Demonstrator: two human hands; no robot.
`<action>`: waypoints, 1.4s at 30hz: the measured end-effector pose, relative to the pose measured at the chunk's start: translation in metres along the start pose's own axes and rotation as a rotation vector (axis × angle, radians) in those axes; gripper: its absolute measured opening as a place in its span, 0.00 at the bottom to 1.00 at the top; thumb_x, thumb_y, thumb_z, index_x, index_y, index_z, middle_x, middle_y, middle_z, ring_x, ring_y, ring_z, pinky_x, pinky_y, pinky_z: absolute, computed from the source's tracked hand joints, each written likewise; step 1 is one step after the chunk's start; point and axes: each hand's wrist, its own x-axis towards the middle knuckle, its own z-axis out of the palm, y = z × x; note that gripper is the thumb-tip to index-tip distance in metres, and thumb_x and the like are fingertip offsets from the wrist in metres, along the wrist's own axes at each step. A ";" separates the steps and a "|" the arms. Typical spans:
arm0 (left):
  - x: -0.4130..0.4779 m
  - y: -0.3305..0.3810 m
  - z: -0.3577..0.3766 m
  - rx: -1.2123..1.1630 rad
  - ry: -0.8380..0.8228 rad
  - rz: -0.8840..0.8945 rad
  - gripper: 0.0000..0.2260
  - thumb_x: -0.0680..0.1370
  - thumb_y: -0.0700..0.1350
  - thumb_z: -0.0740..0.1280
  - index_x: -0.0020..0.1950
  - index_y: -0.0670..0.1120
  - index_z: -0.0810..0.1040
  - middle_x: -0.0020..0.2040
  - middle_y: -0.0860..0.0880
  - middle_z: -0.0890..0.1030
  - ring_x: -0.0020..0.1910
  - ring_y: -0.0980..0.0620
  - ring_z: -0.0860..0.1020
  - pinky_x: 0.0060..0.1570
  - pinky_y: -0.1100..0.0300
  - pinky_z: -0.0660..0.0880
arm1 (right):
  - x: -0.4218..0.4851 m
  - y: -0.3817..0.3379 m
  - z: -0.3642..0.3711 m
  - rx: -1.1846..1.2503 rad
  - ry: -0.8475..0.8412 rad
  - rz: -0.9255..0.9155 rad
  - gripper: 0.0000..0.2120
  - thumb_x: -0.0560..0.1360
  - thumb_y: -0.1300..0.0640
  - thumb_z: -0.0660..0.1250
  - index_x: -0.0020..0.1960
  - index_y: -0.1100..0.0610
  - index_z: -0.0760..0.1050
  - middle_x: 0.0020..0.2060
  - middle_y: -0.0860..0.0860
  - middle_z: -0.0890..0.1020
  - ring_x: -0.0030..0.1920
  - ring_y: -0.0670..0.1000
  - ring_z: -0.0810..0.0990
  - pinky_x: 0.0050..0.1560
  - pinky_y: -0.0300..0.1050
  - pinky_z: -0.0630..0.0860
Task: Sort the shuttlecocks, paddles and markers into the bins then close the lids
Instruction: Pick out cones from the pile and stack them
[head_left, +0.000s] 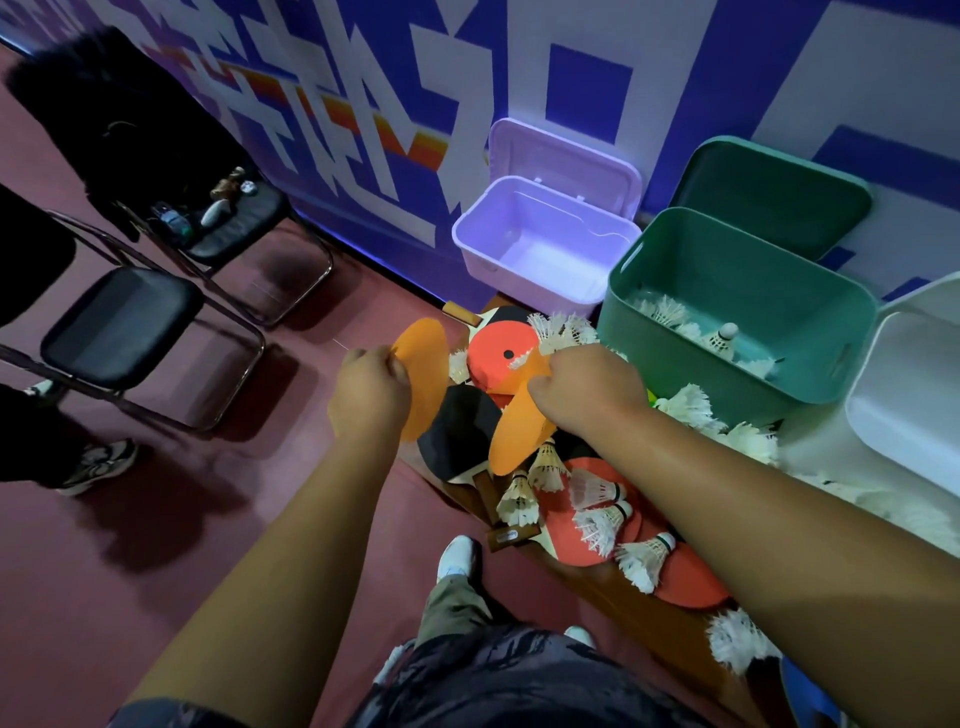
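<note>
Left hand (371, 395): fingers curled tight on an orange paddle (423, 384), at the left edge of the desk (623, 597). Right hand (587, 389): fingers grip a second orange paddle (519, 431), probably by its hidden handle, over the loose paddles (498, 353) and shuttlecocks (597, 519) on the desk. Purple bin (498, 275): lid up, nothing seen inside. Green bin (675, 364): lid up, holds shuttlecocks. White bin (909, 447): far right.

A black chair (119, 322) stands on the red floor (156, 545).

Maroon floor (156, 519) — two black folding chairs (119, 322) beside a blue-and-white patterned wall (363, 78).
</note>
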 end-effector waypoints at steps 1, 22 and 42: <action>-0.002 0.003 -0.002 -0.031 0.023 0.000 0.13 0.85 0.49 0.58 0.57 0.47 0.82 0.53 0.46 0.76 0.45 0.46 0.73 0.41 0.53 0.67 | -0.003 0.002 0.001 0.016 0.005 0.011 0.15 0.75 0.47 0.61 0.35 0.55 0.70 0.37 0.52 0.77 0.41 0.59 0.77 0.38 0.45 0.71; 0.033 0.064 0.006 -0.378 -0.169 -0.004 0.13 0.81 0.44 0.58 0.44 0.39 0.77 0.39 0.40 0.79 0.38 0.41 0.77 0.39 0.50 0.75 | -0.019 0.059 -0.033 0.588 0.340 0.365 0.14 0.71 0.49 0.61 0.33 0.53 0.60 0.28 0.50 0.63 0.29 0.53 0.63 0.34 0.47 0.58; 0.042 0.168 0.045 -0.928 -0.875 0.029 0.16 0.86 0.54 0.64 0.58 0.42 0.81 0.58 0.39 0.83 0.53 0.36 0.85 0.45 0.48 0.86 | -0.021 0.083 -0.041 0.318 0.091 0.621 0.20 0.84 0.42 0.56 0.47 0.57 0.75 0.42 0.55 0.80 0.43 0.57 0.79 0.45 0.51 0.78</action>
